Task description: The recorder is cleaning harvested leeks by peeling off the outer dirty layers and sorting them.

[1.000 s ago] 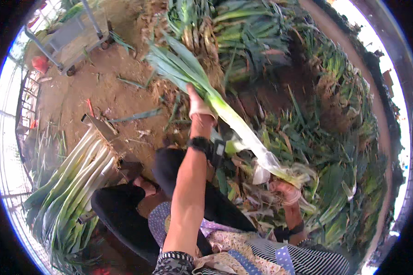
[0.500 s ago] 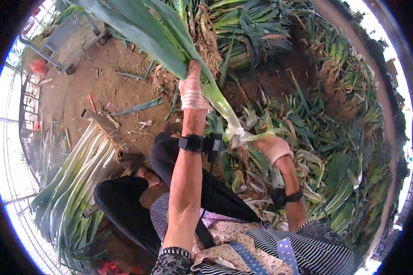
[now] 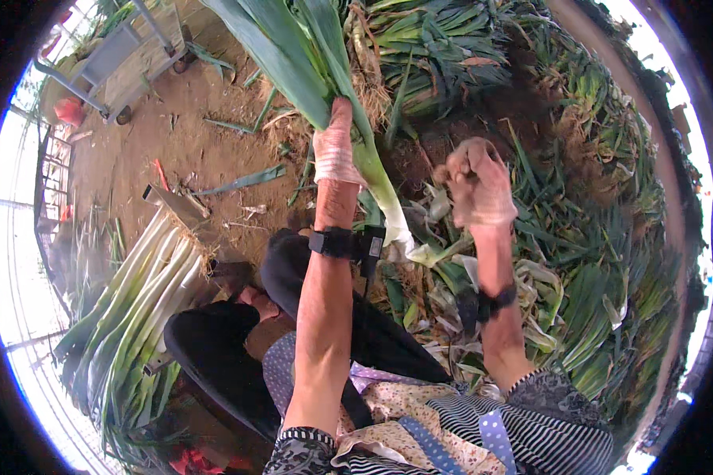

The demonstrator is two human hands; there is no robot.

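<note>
My left hand (image 3: 337, 146), in a pale ribbed work glove, is closed round a leek (image 3: 382, 190) just below where its broad green leaves fan out. The leek slants down to the right, its white lower end showing loose, peeled-back outer layers near my right forearm. Up and to the right of that end, my right hand (image 3: 481, 184) is raised away from the stalk. Its glove is soiled, and the fingers are loosely bent with gaps between them; I see nothing in them.
A bundle of leeks (image 3: 146, 293) rests on a metal stand (image 3: 176, 200) at left. More leeks (image 3: 428, 55) are heaped at the far side. Stripped leaves (image 3: 539, 301) cover the ground at right. A grey cart (image 3: 123, 59) stands far left.
My right hand has come off the leek's lower end and moved up and away from it. My left hand keeps its hold, with the leek's leaves swung slightly to the right.
</note>
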